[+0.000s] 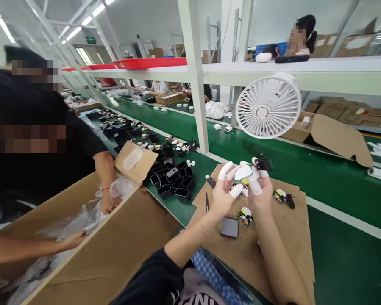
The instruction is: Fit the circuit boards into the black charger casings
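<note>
Above a cardboard sheet (288,237), my left hand (224,192) and my right hand (260,191) pinch a small circuit board (243,173) between them. The board has a white rounded piece on top, and white finger covers sit on several of my fingertips. A black part (264,164) sticks out at my right fingertips, with thin red wires beside it. Just below my hands lies another circuit board (245,216), close to a dark grey rectangular case (229,227). Right of my right hand is a third board (279,196) with a black piece attached. A black pen (207,202) rests left of my left hand.
Black open cases (173,180) are piled to the left. A co-worker's hands reach into a large carton (114,250) of clear plastic bags. A white fan (268,108) hangs from the shelf (330,76), beside an upright post (198,106). Behind runs a green belt (333,165).
</note>
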Available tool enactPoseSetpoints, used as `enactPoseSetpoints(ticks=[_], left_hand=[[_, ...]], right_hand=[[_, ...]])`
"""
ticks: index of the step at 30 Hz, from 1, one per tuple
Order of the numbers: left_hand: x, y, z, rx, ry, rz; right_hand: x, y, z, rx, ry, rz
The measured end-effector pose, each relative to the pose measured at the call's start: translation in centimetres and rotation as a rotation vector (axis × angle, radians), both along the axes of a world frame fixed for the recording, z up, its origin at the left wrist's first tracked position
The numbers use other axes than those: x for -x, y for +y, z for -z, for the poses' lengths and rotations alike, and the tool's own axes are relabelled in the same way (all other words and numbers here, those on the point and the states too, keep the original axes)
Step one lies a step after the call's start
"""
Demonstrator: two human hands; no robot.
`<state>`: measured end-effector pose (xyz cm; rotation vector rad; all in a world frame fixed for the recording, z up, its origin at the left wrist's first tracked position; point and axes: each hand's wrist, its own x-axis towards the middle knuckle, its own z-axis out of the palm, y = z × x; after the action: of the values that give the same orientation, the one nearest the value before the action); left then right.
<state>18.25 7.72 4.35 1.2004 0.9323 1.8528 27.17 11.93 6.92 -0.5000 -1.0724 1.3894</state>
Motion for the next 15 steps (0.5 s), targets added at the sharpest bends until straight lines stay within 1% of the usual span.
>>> enactPoseSetpoints(ticks=[1,2,3,4,6,7,8,9,11,13,15], left_hand=[[1.0,-1.0,0.5,0.022,0.087,-0.031],[2.4,-2.0,1.1,0.048,0.204,-0.104],[3.9,-3.1,1.8,0.074,0.342,-0.227],[5.7,-4.3,2.4,0.120,0.511,-0.383],[9.2,-6.5,3.6,0.210,0.806,-0.725],[10.7,-7.4,4.2,0.290,0.930,-0.841],[12.0,-8.2,4.7,0.384,1.042,-0.919],[12.9,-8.7,5.2,0.476,1.143,-0.956],[13.8,-9.3,6.0,0.628,1.303,-0.943],[13.8,-9.3,6.8,0.702,1.393,-0.885],[13.4,-9.2,7.6,0.733,1.406,-0.848]], right_hand=[[-0.3,0.1,-0.2,0.081,0.056,-0.025],[-0.8,0.2,-0.4,0.163,0.118,-0.055],[-1.4,0.3,-0.8,0.235,0.187,-0.086],[-2.1,0.4,-1.1,0.289,0.261,-0.108],[-3.7,0.6,-1.9,0.332,0.406,-0.117],[-4.4,0.6,-2.3,0.335,0.463,-0.099],[-5.1,0.6,-2.5,0.335,0.502,-0.082],[-5.6,0.6,-2.7,0.333,0.521,-0.069],[-6.2,0.5,-2.9,0.321,0.523,-0.061],[-6.3,0.4,-2.9,0.307,0.528,-0.061],[-6.1,0.5,-2.8,0.308,0.553,-0.049]])
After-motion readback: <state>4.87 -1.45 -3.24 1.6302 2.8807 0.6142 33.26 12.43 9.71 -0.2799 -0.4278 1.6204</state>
